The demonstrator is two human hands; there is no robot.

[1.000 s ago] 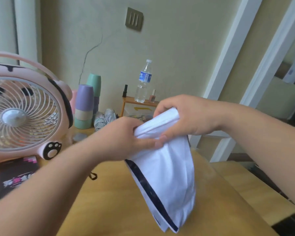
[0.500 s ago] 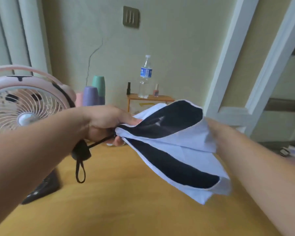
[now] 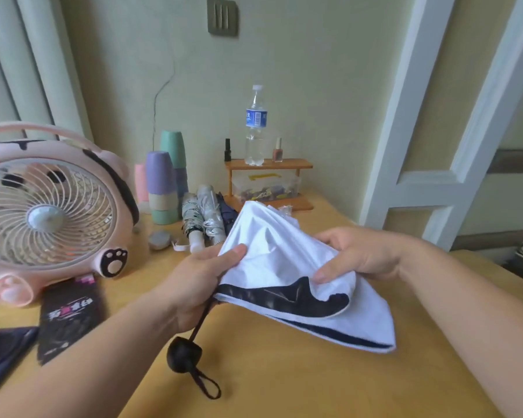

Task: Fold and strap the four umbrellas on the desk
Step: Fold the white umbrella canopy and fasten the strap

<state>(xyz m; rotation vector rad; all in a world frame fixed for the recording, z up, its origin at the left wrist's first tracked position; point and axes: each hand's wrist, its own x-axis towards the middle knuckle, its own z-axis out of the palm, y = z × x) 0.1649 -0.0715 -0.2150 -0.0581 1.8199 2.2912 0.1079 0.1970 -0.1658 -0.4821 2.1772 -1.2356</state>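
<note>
Head view, the only one.

Left hand [image 3: 200, 285]: fingers wrapped round the gathered neck of the white umbrella [image 3: 284, 254], thumb lying on top of the white cloth. A firm grip, not loose. The black handle [image 3: 183, 354] hangs below and just nearer than this hand on its thin shaft. The wrist loop [image 3: 207, 386] trails from the handle towards the desk [image 3: 284, 387]; whether it touches the wood cannot be told.

Right hand [image 3: 360, 254]: fingers curled over a fold of the canopy, thumb pinching cloth from the near side. It holds the fabric and nothing else.

The umbrella is held between the two hands, above the desk. Its canopy is slack and unfolded, white outside, with black lining showing under the right thumb. Its free edge droops below the right hand.

Beyond the left hand, at the back of the desk: the patterned umbrella [image 3: 192, 220], the silver umbrella [image 3: 212, 215] and the dark umbrella [image 3: 227, 213]. All three are rolled and lie side by side.

Further out from the left hand: a pink fan [image 3: 49, 212], stacked cups [image 3: 160, 182], a black packet [image 3: 70, 315].

Beyond both hands, against the wall: a small wooden shelf [image 3: 296, 164] carrying a water bottle [image 3: 255, 125].
</note>
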